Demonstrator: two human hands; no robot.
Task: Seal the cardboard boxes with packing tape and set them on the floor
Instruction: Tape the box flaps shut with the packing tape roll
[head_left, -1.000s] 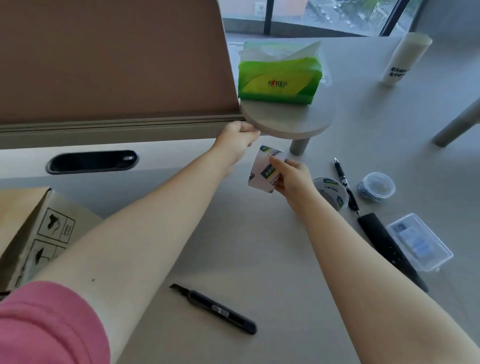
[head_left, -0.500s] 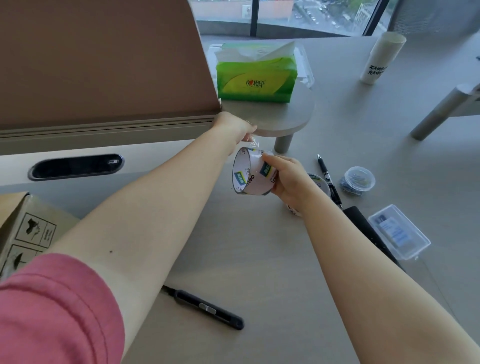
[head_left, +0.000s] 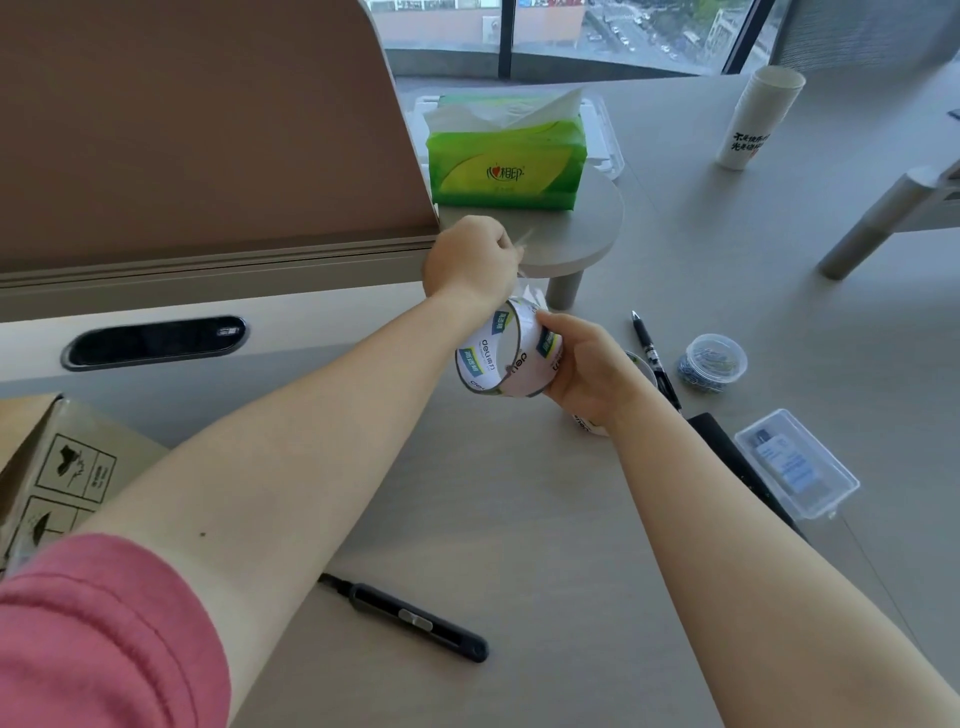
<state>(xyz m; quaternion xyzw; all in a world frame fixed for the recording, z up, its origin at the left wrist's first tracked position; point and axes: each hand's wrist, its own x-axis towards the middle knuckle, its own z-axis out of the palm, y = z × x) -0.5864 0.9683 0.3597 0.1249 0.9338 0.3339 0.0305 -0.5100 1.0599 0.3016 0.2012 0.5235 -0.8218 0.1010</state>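
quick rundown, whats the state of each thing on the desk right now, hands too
tape roll: lifted, gripped by right hand
left hand: pinching the clear tape end, pulled away from the roll
cardboard box: on desk, no tape visible
utility knife: lying untouched
tissue pack: open, tissue sticking out
clip tub: lid on

— What can be read on the tape roll (head_left: 506, 358)?
— "deli" in dark letters on its white liner, printed more than once beside small blue-green labels too small to read.
— And the tissue pack (head_left: 506, 161)?
— A red heart and the characters 相印.
— Anything else?
— The paper cups (head_left: 756, 122) carry black Chinese writing, unreadable. The cardboard box (head_left: 57, 467) shows fragile and keep-dry handling symbols.
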